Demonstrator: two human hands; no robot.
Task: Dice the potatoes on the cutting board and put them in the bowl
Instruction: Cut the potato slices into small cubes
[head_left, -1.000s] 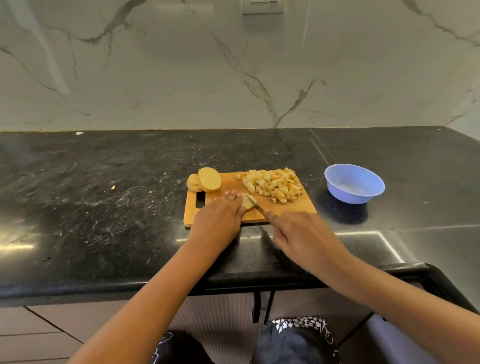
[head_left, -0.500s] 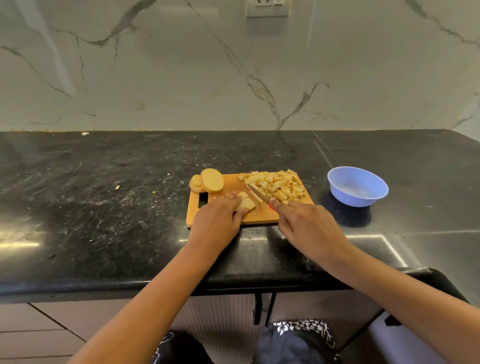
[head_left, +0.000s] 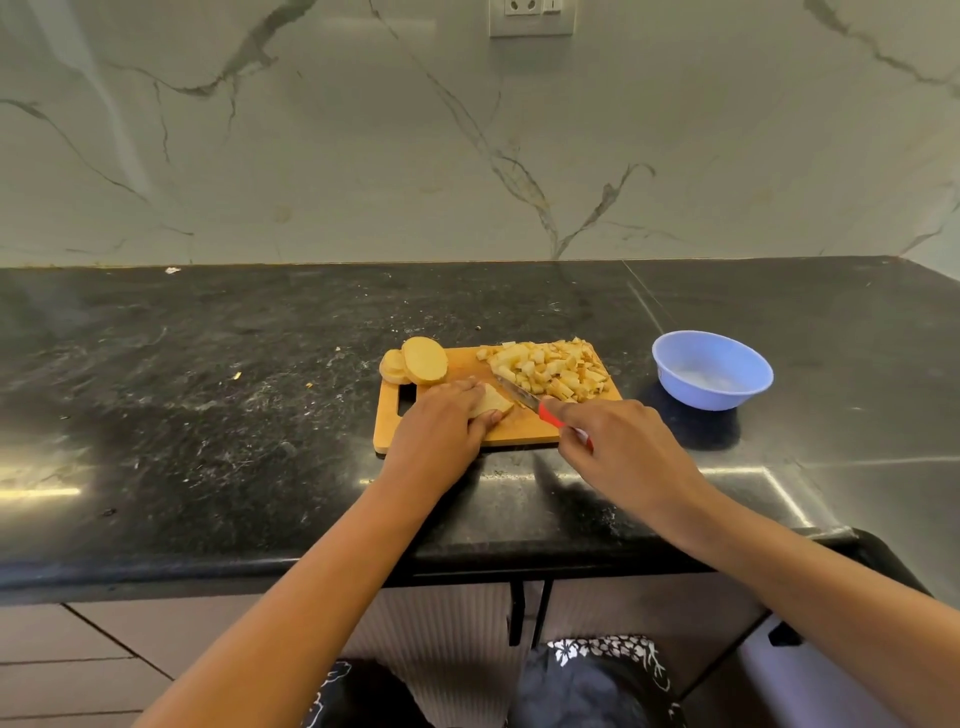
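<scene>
Wooden cutting board (head_left: 519, 432): left hand (head_left: 441, 428) curled, pinning pale potato slice (head_left: 494, 401); right hand (head_left: 621, 444) gripping red-handled knife (head_left: 518, 395). Rough dice pile (head_left: 553, 368), round slices (head_left: 423, 359); glossy blue bowl (head_left: 711, 370) apart.

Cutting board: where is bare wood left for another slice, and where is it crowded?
Bare wood: a strip between the round slices and the diced pile, and the near edge of the cutting board between the left hand and right hand. Crowded: the far right corner under the pile, and the middle, where the knife sits beside the held potato piece.
</scene>
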